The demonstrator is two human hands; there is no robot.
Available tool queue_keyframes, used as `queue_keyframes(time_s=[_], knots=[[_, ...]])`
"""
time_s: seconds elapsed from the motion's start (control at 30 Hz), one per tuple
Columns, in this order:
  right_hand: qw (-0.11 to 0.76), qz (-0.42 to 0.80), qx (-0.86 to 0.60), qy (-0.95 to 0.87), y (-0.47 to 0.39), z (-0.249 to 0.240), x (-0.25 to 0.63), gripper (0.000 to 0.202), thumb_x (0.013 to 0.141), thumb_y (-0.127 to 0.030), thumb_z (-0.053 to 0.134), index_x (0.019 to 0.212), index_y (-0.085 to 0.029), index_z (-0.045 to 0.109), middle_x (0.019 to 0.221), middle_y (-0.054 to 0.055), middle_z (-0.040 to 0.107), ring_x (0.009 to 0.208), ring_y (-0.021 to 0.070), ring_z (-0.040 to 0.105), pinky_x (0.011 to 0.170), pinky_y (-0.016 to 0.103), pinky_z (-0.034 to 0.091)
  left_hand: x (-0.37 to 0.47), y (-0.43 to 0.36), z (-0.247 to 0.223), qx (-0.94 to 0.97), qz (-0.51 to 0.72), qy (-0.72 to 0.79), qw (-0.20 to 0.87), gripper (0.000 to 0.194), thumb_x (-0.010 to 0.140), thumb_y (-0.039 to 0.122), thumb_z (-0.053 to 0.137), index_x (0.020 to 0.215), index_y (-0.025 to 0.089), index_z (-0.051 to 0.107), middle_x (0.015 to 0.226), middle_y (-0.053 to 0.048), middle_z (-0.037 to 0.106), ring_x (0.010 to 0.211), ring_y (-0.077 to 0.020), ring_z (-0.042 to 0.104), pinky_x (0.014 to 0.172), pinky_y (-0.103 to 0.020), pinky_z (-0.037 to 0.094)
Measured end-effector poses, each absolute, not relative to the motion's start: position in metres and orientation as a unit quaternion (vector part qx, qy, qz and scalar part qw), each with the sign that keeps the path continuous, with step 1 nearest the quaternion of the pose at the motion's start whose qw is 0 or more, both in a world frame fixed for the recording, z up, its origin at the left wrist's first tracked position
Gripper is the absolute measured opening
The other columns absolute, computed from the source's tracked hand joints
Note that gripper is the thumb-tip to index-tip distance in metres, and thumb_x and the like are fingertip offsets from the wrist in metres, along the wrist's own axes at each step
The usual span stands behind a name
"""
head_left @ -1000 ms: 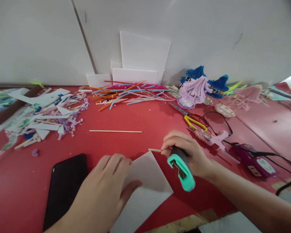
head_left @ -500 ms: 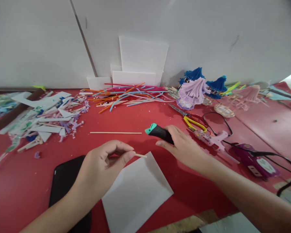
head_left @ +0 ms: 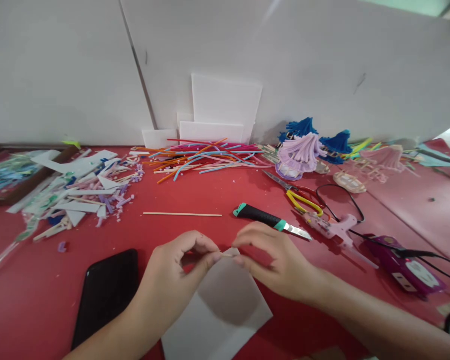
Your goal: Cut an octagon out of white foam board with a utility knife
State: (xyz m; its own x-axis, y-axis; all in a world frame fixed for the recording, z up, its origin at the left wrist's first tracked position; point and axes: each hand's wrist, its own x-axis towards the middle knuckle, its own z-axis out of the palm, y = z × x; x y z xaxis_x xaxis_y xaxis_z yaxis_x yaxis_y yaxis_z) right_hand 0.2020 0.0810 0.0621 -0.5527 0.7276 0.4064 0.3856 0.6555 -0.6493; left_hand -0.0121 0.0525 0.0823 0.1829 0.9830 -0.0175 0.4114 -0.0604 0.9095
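A short piece of thin wooden stick [head_left: 227, 255] is pinched at its left end between the thumb and forefinger of my left hand [head_left: 183, 270]. My right hand [head_left: 272, 260] has its thumb and forefinger closing on the stick's other end, so only a little of the wood shows. Under both hands lies a white sheet [head_left: 225, 305], one corner pointing away from me. A utility knife [head_left: 260, 216] with a black and green handle rests just beyond my right hand, its blade out. Farther off, a longer thin wooden stick [head_left: 182, 214] lies flat on the red table.
A black phone [head_left: 105, 295] lies left of my left hand. Offcuts [head_left: 86, 192] are heaped at the left. Coloured pipe cleaners [head_left: 206, 157] lie at the back. Pliers [head_left: 303, 200], a pink glue gun [head_left: 333, 227], a purple power strip [head_left: 403, 267] and small fuzzy-roofed models [head_left: 302, 152] occupy the right.
My right hand has let go of the utility knife, which now lies on the table, and has moved to the short stick's right end. My left hand keeps its pinch.
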Motion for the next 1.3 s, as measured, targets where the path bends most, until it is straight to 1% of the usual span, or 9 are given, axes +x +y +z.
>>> queue_keyframes(time_s=[0.17,0.27,0.37,0.43,0.57,0.8,1.0,1.13,1.3], knots=[[0.352,0.302,-0.318,-0.827,0.076,0.056,0.197,0.006,0.087,-0.016,0.063,0.09,-0.017,0.068,0.082,0.007,0.069,0.078,0.0167,0.064,0.07,0.029,0.052,-0.006,0.053,0.081,0.64,0.315,0.546,0.44,0.015,0.086,0.034,0.06,0.077,0.022,0.064,0.073,0.003,0.069,0.068,-0.0136,0.064,0.062,-0.023,0.049],[0.346,0.327,-0.327,-0.816,0.077,0.053,0.201,0.009,0.085,-0.013,0.062,0.091,-0.017,0.069,0.083,0.006,0.069,0.078,0.0159,0.065,0.071,0.028,0.052,-0.005,0.052,0.077,0.654,0.293,0.552,0.426,0.017,0.089,0.037,0.055,0.084,0.023,0.063,0.081,0.002,0.069,0.076,-0.0154,0.065,0.065,-0.025,0.051],[0.338,0.31,-0.361,-0.812,0.077,0.05,0.207,0.01,0.086,-0.013,0.06,0.088,-0.017,0.068,0.082,0.005,0.069,0.076,0.0161,0.065,0.07,0.029,0.052,-0.006,0.047,0.07,0.735,0.271,0.537,0.312,0.018,0.092,0.037,0.053,0.099,0.024,0.062,0.099,-0.003,0.068,0.094,-0.0203,0.064,0.08,-0.036,0.053],[0.325,0.275,-0.396,-0.814,0.078,0.047,0.211,0.01,0.088,-0.015,0.059,0.086,-0.018,0.068,0.082,0.005,0.069,0.078,0.0177,0.064,0.071,0.031,0.051,-0.007,0.041,0.066,0.8,0.235,0.505,0.226,0.024,0.089,0.035,0.058,0.11,0.024,0.061,0.114,-0.007,0.064,0.106,-0.0256,0.06,0.088,-0.045,0.051],[0.275,0.219,-0.442,-0.825,0.08,0.038,0.215,0.013,0.09,-0.015,0.055,0.086,-0.018,0.067,0.084,0.006,0.067,0.081,0.0202,0.062,0.074,0.035,0.05,-0.007,0.028,0.06,0.87,0.118,0.46,0.135,0.047,0.074,0.036,0.077,0.117,0.024,0.062,0.131,-0.011,0.058,0.117,-0.0377,0.053,0.085,-0.054,0.054],[0.239,0.205,-0.455,-0.833,0.082,0.037,0.215,0.012,0.09,-0.015,0.056,0.093,-0.017,0.067,0.091,0.008,0.066,0.086,0.022,0.061,0.077,0.038,0.05,0.0,0.018,0.053,0.894,0.093,0.433,0.066,0.048,0.071,0.047,0.078,0.112,0.025,0.066,0.123,-0.007,0.065,0.105,-0.033,0.061,0.08,-0.047,0.058],[0.249,0.208,-0.45,-0.832,0.086,0.038,0.213,0.016,0.088,-0.009,0.053,0.078,-0.018,0.061,0.081,0.005,0.063,0.078,0.0201,0.06,0.071,0.035,0.049,0.01,0.002,0.043,0.9,0.078,0.428,-0.039,0.051,0.074,0.051,0.075,0.113,0.019,0.066,0.12,-0.014,0.066,0.102,-0.0374,0.064,0.074,-0.049,0.059],[0.277,0.203,-0.448,-0.826,0.083,0.037,0.21,0.016,0.089,-0.01,0.05,0.079,-0.019,0.059,0.081,0.005,0.062,0.078,0.0191,0.059,0.071,0.034,0.049,0.017,-0.011,0.032,0.897,0.075,0.417,-0.121,0.042,0.086,0.039,0.065,0.12,0.013,0.062,0.122,-0.02,0.064,0.108,-0.0412,0.062,0.075,-0.05,0.058],[0.307,0.244,-0.378,-0.839,0.074,0.039,0.206,0.009,0.087,-0.013,0.055,0.085,-0.018,0.062,0.083,0.005,0.063,0.076,0.0166,0.06,0.069,0.029,0.05,0.028,-0.026,0.016,0.883,0.122,0.417,-0.177,0.03,0.091,0.022,0.056,0.116,0.007,0.064,0.119,-0.021,0.066,0.112,-0.0363,0.062,0.083,-0.044,0.055]])
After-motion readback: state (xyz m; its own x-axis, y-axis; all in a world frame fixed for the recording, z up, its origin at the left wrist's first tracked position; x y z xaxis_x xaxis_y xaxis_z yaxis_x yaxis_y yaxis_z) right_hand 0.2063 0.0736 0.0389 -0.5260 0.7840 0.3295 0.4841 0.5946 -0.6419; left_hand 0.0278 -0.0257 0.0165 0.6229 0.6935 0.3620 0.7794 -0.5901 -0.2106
